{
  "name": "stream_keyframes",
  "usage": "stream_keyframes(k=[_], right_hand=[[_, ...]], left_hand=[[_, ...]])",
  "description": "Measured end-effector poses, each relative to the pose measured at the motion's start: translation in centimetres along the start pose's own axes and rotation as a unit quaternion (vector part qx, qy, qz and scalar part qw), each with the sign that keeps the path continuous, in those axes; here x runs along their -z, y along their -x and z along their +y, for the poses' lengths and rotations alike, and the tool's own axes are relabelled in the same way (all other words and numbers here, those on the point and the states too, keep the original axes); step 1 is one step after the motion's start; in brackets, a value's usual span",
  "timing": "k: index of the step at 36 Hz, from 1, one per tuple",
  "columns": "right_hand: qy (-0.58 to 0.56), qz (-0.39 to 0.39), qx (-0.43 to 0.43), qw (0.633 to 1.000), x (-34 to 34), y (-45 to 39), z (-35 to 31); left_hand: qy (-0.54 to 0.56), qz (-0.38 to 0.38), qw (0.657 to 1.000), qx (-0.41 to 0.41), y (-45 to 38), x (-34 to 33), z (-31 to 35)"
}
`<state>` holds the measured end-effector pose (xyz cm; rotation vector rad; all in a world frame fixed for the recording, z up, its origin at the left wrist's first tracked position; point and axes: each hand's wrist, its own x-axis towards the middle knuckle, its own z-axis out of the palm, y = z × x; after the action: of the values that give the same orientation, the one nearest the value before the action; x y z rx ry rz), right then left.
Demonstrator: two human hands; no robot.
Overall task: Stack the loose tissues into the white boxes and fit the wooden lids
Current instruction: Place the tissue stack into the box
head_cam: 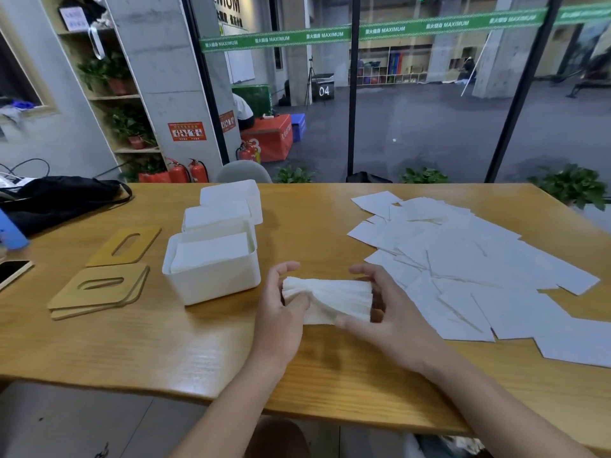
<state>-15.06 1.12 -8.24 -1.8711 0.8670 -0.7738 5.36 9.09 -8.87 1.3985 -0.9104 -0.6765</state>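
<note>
At the near middle of the bench (132, 352), both hands hold one gathered stack of tissues (330, 297) just above the wood. The left hand (281, 312) curls round the stack's left end, thumb on top; the right hand (380, 312) clamps the right end between thumb and fingers. Held at both ends like this, the sheets are probably being squared up so they go into a box as one block. The stack looks thick, soft and white, its edges fanned and ridged, sagging a little toward the person. Just left of it stands the nearest white box (211, 262), open-topped and already showing a flat layer of tissue near its rim; the short reach suggests it is the intended target. Two more white boxes (228, 206) sit behind it in a row, the middle one seemingly filled. To the right, loose tissues (469, 262) lie spread in an overlapping sheet-by-sheet scatter, within easy reach of the right hand. The wooden lids (99, 285), slotted, wait further left, two stacked and one apart, not yet fitted. A phone (13, 271) lies at the left edge.
</note>
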Motion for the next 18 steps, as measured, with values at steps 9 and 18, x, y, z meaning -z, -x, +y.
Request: stream_keyframes(k=[9,18], right_hand=[[0.017,0.03,0.021,0.999,0.3,-0.3,0.6],[-0.057,0.026,-0.003,0.998,1.3,0.0,0.0]], left_hand=[[-0.008,-0.093,0.996,0.006,-0.4,1.9,-0.6],[-0.033,-0.091,0.995,-0.019,-0.3,2.1,0.0]])
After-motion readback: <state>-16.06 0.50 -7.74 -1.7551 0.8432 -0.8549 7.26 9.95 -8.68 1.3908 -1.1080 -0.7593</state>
